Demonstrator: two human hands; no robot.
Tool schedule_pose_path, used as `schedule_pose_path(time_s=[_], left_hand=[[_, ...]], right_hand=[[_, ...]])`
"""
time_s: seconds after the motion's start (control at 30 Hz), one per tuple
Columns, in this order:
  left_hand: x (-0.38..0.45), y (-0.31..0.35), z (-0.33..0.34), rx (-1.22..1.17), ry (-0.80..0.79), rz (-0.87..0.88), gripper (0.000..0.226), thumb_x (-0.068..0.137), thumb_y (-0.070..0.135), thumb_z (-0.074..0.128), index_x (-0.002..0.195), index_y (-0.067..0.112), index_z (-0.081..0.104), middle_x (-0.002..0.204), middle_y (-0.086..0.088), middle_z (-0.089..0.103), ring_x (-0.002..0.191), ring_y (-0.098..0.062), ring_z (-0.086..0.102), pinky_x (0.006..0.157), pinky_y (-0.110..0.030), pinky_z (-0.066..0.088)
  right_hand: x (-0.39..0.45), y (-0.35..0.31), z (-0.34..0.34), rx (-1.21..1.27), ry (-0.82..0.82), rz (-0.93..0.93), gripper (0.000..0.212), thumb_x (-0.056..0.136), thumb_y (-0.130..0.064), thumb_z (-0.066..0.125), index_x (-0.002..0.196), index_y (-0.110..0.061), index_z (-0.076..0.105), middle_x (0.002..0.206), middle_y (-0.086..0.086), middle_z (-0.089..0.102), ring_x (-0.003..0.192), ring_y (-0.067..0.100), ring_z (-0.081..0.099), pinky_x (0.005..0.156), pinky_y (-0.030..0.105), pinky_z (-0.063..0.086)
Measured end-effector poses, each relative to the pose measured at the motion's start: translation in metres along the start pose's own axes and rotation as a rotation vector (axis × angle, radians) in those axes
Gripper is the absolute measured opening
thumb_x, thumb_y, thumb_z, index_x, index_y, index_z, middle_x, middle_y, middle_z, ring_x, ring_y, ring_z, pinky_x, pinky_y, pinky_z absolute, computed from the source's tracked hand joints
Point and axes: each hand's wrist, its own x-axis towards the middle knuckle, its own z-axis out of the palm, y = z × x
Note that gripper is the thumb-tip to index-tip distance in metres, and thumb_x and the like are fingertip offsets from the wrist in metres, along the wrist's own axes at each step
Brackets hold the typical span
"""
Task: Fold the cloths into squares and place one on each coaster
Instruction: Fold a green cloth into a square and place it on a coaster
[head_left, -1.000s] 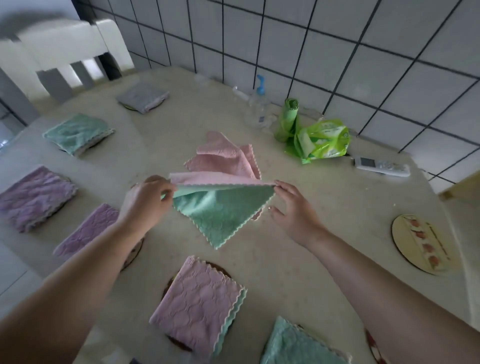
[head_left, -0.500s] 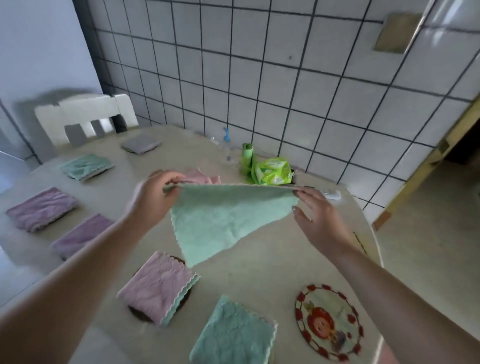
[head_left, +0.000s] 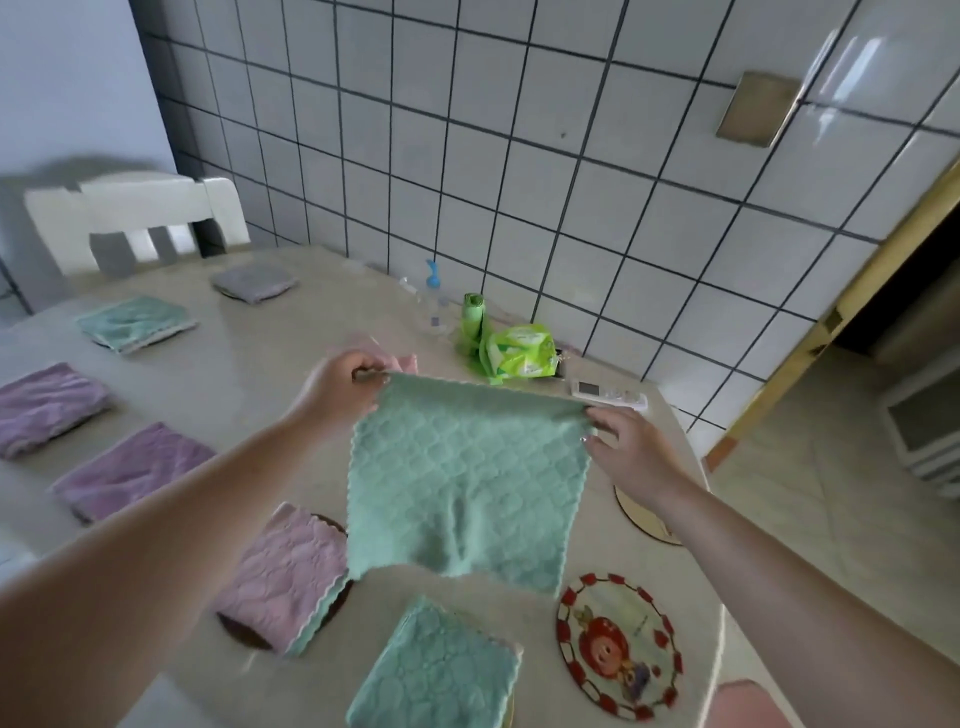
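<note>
A green cloth (head_left: 467, 483) hangs fully spread above the table, held by its two top corners. My left hand (head_left: 340, 384) pinches the left corner and my right hand (head_left: 626, 449) pinches the right corner. Below it, a folded pink cloth (head_left: 285, 577) lies on a dark coaster (head_left: 239, 629) and a folded green cloth (head_left: 434, 675) lies at the near edge. A bare coaster with a red cartoon picture (head_left: 618, 647) sits to the right, and another bare coaster (head_left: 644, 519) shows under my right wrist. A pink cloth (head_left: 408, 362) peeks out behind my left hand.
Folded cloths line the left side of the table: two purple (head_left: 132, 470) (head_left: 47, 405), a green one (head_left: 135, 322) and a grey one (head_left: 254, 280). A spray bottle (head_left: 434, 306), green packets (head_left: 514, 351) and a remote (head_left: 608, 393) stand by the tiled wall. A white chair (head_left: 140, 218) stands at the far end.
The green cloth has gone from a doubled triangle with pink showing to hanging fully spread as a square. Both hands have moved apart and up, and my view has tilted upward.
</note>
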Motion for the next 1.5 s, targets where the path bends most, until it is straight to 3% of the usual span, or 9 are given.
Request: schedule_pose_path(time_s=[0.13,0.27,0.43,0.53,0.7,0.83,0.93,1.23,1.5], left_hand=[[0.033,0.027,-0.021,-0.054,0.015,0.155,0.018,0.087,0.016,0.062,0.076,0.029,0.057,0.079,-0.002,0.064,0.079,-0.035,0.064,0.076,-0.049,0.055],[0.047,0.048,-0.031,-0.008,0.048,0.354,0.014,0.088,0.014,0.061,0.084,0.027,0.057,0.079,0.018,0.058,0.071,-0.011,0.058,0.064,-0.018,0.044],[0.033,0.018,-0.023,0.021,-0.099,0.412,0.02,0.083,0.008,0.064,0.082,0.028,0.06,0.071,0.027,0.062,0.064,0.011,0.055,0.061,-0.006,0.039],[0.014,-0.017,-0.006,0.032,-0.219,0.355,0.023,0.081,0.009,0.066,0.076,0.03,0.059,0.067,0.023,0.061,0.059,0.005,0.052,0.053,-0.011,0.034],[-0.03,-0.076,0.03,0.06,-0.471,0.117,0.025,0.085,-0.002,0.06,0.074,0.021,0.059,0.066,0.009,0.057,0.055,0.008,0.053,0.054,-0.009,0.038],[-0.055,-0.109,0.047,0.183,-0.653,-0.053,0.013,0.089,0.017,0.059,0.082,0.028,0.061,0.075,0.011,0.064,0.049,0.003,0.049,0.053,-0.015,0.042],[-0.06,-0.117,0.051,0.258,-0.735,-0.081,0.007,0.091,0.023,0.057,0.093,0.028,0.061,0.08,0.012,0.064,0.051,-0.003,0.051,0.051,-0.014,0.041],[-0.012,-0.138,0.079,0.267,-0.582,-0.148,0.013,0.088,0.025,0.06,0.084,0.037,0.057,0.074,0.005,0.065,0.055,-0.01,0.053,0.053,-0.023,0.038],[0.019,-0.152,0.096,0.358,-0.437,-0.219,0.022,0.088,0.033,0.057,0.076,0.015,0.059,0.058,-0.003,0.054,0.051,-0.014,0.046,0.05,-0.028,0.029]], right_hand=[[0.02,-0.019,-0.029,-0.084,0.133,-0.063,0.043,0.091,-0.026,0.055,0.132,-0.014,0.05,0.134,0.0,0.049,0.12,0.014,0.048,0.096,0.022,0.032],[0.025,-0.033,-0.048,-0.083,0.289,-0.111,0.04,0.09,-0.022,0.058,0.129,-0.015,0.053,0.129,-0.004,0.052,0.106,0.001,0.046,0.093,0.02,0.034],[0.011,-0.011,-0.028,-0.028,0.344,-0.038,0.024,0.087,-0.02,0.063,0.111,-0.02,0.064,0.114,-0.008,0.06,0.099,0.001,0.053,0.09,0.023,0.043],[-0.008,0.013,0.006,0.03,0.28,0.054,0.014,0.083,-0.018,0.067,0.095,-0.023,0.063,0.096,-0.012,0.063,0.088,0.006,0.06,0.08,0.031,0.052],[-0.052,0.054,0.065,0.018,0.018,0.213,0.023,0.08,-0.015,0.068,0.101,-0.02,0.06,0.084,-0.014,0.061,0.074,0.0,0.059,0.061,0.019,0.052],[-0.076,0.083,0.09,-0.027,-0.285,0.358,0.009,0.082,-0.028,0.067,0.088,-0.033,0.063,0.078,-0.013,0.066,0.067,0.006,0.064,0.064,0.026,0.057],[-0.078,0.097,0.098,0.0,-0.328,0.419,0.002,0.081,-0.038,0.064,0.082,-0.04,0.063,0.075,-0.013,0.069,0.067,0.013,0.068,0.066,0.036,0.059],[-0.024,0.104,0.112,0.07,-0.217,0.495,0.014,0.086,-0.023,0.063,0.074,-0.03,0.06,0.072,-0.008,0.066,0.067,0.016,0.064,0.063,0.035,0.055],[0.027,0.118,0.129,0.02,-0.202,0.489,0.01,0.086,-0.028,0.061,0.077,-0.031,0.058,0.075,-0.014,0.062,0.07,0.007,0.058,0.058,0.025,0.043]])
